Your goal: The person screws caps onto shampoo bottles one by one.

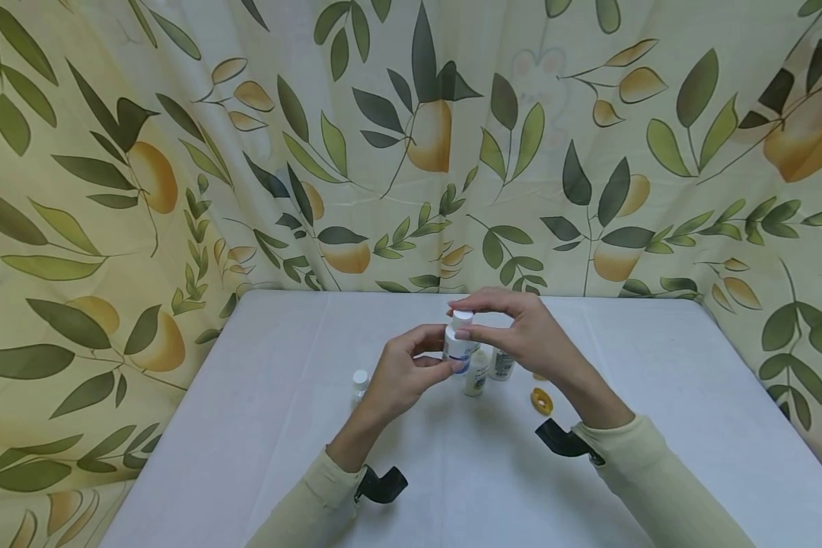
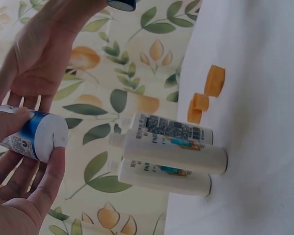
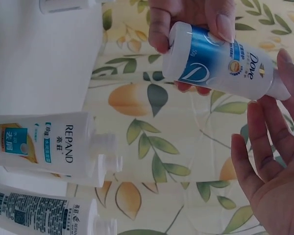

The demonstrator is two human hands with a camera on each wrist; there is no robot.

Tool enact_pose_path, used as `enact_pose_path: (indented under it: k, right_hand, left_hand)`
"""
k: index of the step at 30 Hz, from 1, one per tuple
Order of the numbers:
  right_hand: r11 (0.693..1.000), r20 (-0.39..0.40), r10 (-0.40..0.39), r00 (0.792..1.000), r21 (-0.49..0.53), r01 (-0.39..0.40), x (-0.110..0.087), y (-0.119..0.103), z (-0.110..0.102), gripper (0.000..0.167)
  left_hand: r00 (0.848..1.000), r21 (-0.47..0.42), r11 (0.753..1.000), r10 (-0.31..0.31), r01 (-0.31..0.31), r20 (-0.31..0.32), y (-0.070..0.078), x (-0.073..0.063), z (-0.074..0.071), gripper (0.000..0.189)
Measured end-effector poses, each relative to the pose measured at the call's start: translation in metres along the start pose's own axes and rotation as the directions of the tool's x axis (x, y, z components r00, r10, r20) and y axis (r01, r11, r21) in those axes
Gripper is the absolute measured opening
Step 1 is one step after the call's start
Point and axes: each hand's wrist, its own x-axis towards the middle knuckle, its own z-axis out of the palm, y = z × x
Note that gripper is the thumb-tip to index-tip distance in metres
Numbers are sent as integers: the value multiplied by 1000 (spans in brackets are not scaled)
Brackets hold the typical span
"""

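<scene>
My left hand grips the body of a small white-and-blue Dove bottle, raised above the table. The bottle's white cap is at its top, pinched between the thumb and fingers of my right hand. In the right wrist view the Dove label faces the camera, and the bottle lies aslant between both hands. Just beyond the hands stand several white Repand bottles with bare, narrow necks, partly overlapping one another.
A white table lies beneath, with a leaf-and-fruit patterned curtain behind it. Orange-yellow ring-like pieces sit right of the bottles. Another white-capped bottle stands left, partly hidden by the left hand.
</scene>
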Motion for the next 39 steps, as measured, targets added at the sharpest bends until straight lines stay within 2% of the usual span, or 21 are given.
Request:
enact_pose_path:
  k: [15, 25, 32, 39]
  right_hand:
    - [998, 11, 7, 1000, -61, -6, -2, 2, -5, 38]
    - [998, 29, -14, 999, -64, 16, -3, 1, -7, 34]
    - [999, 10, 3, 1000, -51, -3, -2, 2, -6, 30]
    - [999, -3, 25, 1000, -35, -25, -2, 1, -4, 32]
  left_hand:
    - [999, 46, 998, -39, 40, -19, -1, -2, -4, 49]
    - [999, 24, 999, -42, 43, -14, -1, -2, -5, 48]
    - [1000, -4, 1000, -28, 28, 6, -2, -2, -4, 46]
    - [1000, 11, 1000, -22, 22, 5, 0, -2, -3, 46]
